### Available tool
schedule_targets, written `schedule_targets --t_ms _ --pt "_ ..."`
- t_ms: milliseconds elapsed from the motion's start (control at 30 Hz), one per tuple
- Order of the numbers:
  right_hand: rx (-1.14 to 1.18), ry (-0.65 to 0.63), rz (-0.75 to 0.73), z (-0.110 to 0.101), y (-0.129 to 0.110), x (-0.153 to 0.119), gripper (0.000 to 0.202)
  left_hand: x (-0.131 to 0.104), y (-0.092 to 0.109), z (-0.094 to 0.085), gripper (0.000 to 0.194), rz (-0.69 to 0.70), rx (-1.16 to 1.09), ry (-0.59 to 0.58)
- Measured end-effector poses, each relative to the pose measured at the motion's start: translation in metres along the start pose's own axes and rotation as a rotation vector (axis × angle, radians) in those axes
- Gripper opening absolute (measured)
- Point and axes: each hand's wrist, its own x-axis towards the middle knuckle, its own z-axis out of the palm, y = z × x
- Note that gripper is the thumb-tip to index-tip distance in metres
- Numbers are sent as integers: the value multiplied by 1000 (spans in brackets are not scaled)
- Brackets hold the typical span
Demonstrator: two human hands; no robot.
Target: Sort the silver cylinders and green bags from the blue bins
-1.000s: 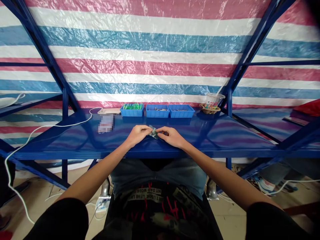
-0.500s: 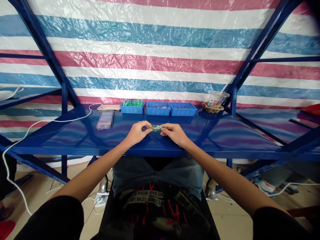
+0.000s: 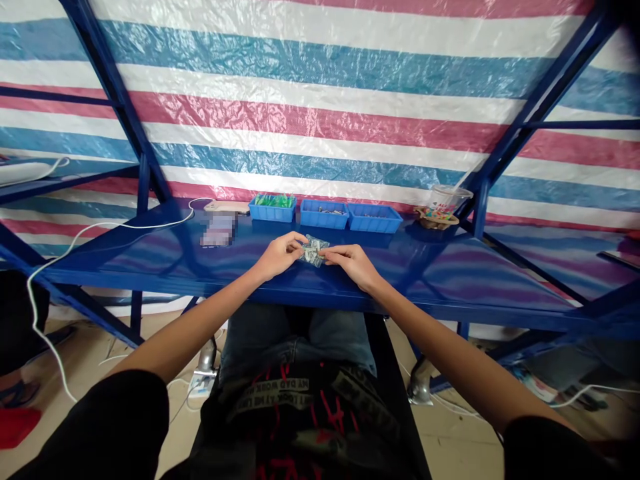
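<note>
The left hand (image 3: 281,256) and right hand (image 3: 354,264) pinch opposite edges of a small clear plastic bag of silvery pieces (image 3: 313,252) at the near middle of the glossy blue counter (image 3: 200,263). Fingertips hide its sides; the pieces' shapes blur. Previously narrow and bunched, it now shows a broader face.

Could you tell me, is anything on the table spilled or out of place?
I see no spill on the table. Only the cup, right of the bins, seems a little odd: what looks like a straw leans from it, so it is probably for drinking, not work.
</note>
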Motion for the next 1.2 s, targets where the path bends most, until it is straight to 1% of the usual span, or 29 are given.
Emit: schedule_targets --t_ms 200,367,433,533,600,633,667,733,800,933,1067,1167,1200 --pt "-48 8 -13 4 -4 2 26 0 -2 1 31 -1 -4 19" --pt "-56 11 -33 5 -3 1 22 0 -5 1 50 9 -3 15" --pt "-54 27 -45 5 -2 1 23 0 -6 1 47 7 -1 6" --pt "-51 62 -58 4 1 2 35 1 -3 1 24 2 15 -39" --pt "-54 81 -62 3 2 3 45 1 0 1 14 6 26 -70" --pt "-57 86 -63 2 3 3 45 0 1 1 12 11 28 -78" --pt "-60 86 -62 2 4 4 42 0 2 1 11 16 28 -78" --pt "-67 81 -62 2 4 3 27 -1 4 1 11 25 22 -59" --pt "-68 81 -62 1 4 2 20 -2 5 1 12 26 7 -32" --pt "-31 91 -70 1 1 -2 24 -3 5 0 17 -9 -62 -43" --pt "10 49 -106 0 -1 -4 26 -3 7 -2 25 -46 -177 -69" --pt "-9 42 -139 2 -2 -5 25 -2 6 -2 26 -48 -224 -51" --pt "-21 41 -151 3 -3 -6 24 -2 5 -2 32 -45 -232 -36"
